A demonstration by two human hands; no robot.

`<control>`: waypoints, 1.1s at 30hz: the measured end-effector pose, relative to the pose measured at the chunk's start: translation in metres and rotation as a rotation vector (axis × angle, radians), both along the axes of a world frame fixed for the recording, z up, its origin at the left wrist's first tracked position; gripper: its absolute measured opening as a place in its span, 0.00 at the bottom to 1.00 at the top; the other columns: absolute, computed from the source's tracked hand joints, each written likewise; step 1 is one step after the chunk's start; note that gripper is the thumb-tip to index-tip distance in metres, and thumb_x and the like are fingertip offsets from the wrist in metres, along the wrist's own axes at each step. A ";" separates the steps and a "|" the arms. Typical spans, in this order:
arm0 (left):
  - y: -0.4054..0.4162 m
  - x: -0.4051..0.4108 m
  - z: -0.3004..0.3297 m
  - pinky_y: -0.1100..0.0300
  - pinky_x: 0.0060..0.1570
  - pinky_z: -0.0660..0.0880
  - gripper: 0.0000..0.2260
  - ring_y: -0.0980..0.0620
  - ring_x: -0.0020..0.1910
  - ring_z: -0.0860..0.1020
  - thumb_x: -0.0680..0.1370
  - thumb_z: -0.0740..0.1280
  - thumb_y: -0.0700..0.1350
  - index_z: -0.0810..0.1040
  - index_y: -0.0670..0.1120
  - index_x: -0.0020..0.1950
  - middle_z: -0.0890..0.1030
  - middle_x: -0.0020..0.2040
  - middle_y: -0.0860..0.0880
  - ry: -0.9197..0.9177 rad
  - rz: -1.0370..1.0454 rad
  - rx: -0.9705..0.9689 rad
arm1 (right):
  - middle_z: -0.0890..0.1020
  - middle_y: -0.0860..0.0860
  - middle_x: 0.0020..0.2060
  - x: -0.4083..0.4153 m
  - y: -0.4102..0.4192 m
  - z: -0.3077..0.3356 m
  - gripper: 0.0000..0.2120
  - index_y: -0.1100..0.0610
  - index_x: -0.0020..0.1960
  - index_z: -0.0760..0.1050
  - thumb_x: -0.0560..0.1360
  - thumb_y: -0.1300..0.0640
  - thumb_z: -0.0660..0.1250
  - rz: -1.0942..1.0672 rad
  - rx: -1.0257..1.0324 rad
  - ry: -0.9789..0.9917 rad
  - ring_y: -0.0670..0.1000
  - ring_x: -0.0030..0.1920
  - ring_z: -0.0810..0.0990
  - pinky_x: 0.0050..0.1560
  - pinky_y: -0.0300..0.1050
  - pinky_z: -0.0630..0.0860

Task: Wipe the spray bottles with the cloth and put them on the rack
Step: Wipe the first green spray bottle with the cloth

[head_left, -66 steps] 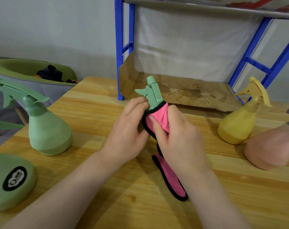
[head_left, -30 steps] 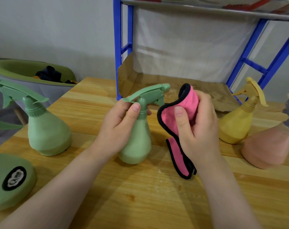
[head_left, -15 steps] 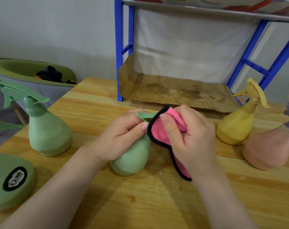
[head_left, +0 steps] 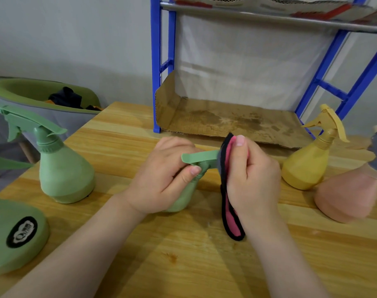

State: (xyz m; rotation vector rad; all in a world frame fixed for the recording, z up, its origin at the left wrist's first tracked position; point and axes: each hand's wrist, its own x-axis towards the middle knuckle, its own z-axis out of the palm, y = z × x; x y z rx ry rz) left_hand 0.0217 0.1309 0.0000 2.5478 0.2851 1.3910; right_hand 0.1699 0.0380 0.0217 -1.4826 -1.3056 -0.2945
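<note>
Small green spray bottle (head_left: 184, 198), mid-table, tilted: light, rigid plastic, likely slick. Clasped at neck by left hand (head_left: 161, 179). Cloth (head_left: 228, 190), soft, pinched in right hand (head_left: 251, 177), wrapped over nozzle. Best hold: neck.

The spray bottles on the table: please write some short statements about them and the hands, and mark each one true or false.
1. The left hand holds a small green bottle. True.
2. The right hand holds a blue cloth. False: the cloth is pink with a black edge.
3. The yellow bottle already stands on the rack. False: it stands on the table, in front of the rack.
4. The cloth covers the nozzle end of the held bottle's spray head. True.
5. The large green bottle lies on its side. False: it stands upright.
</note>
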 end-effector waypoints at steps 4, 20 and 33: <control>0.004 -0.007 0.004 0.49 0.55 0.70 0.21 0.48 0.52 0.78 0.83 0.53 0.51 0.82 0.40 0.52 0.83 0.47 0.49 0.063 0.077 0.180 | 0.66 0.51 0.21 0.009 -0.002 0.005 0.25 0.54 0.29 0.63 0.80 0.42 0.50 0.015 -0.165 -0.097 0.50 0.23 0.66 0.28 0.43 0.62; -0.001 -0.002 0.003 0.41 0.49 0.72 0.23 0.45 0.52 0.78 0.84 0.53 0.53 0.81 0.40 0.49 0.82 0.46 0.47 -0.148 -0.024 -0.124 | 0.67 0.46 0.21 -0.005 0.001 0.021 0.24 0.52 0.28 0.67 0.81 0.45 0.58 0.379 -0.023 0.889 0.45 0.23 0.64 0.28 0.39 0.63; -0.015 0.000 0.009 0.55 0.38 0.72 0.28 0.44 0.37 0.75 0.76 0.67 0.59 0.74 0.30 0.43 0.77 0.38 0.37 -0.310 -0.322 -0.912 | 0.83 0.41 0.48 -0.011 0.000 -0.001 0.08 0.49 0.56 0.74 0.80 0.50 0.60 0.578 0.013 0.323 0.42 0.50 0.81 0.52 0.38 0.75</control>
